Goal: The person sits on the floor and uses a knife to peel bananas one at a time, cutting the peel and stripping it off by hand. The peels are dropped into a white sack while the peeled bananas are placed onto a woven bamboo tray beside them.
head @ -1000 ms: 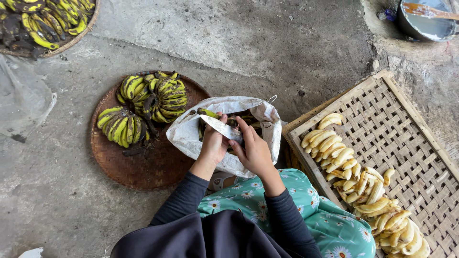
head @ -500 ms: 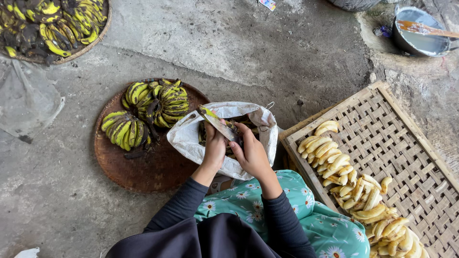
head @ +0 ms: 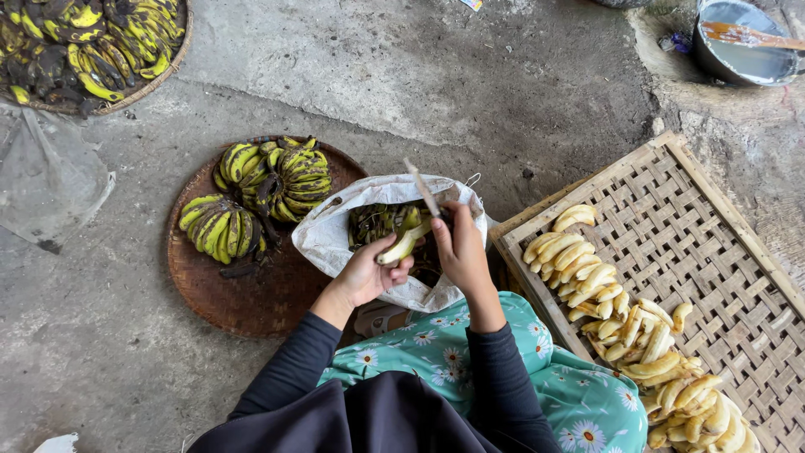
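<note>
A white sack [head: 335, 231] lies open on the concrete floor [head: 470, 75], holding dark peels and green bananas. Left of it, a round brown tray [head: 251, 294] carries two bunches of green-yellow bananas [head: 256, 197]. At the floor's top left corner another round tray [head: 126, 92] holds blackened yellow bananas. On the right a woven rack [head: 713, 226] bears peeled bananas [head: 625, 323] in a line along its near left edge. A metal pot [head: 742, 50] sits at the top right corner.

Left hand [head: 369, 273] has its grip closed round a half-peeled banana [head: 404, 243] above the sack mouth; its long axis runs from lower left to upper right. Right hand [head: 461, 252] is closed on a knife [head: 423, 191], blade pointing up and slightly left
</note>
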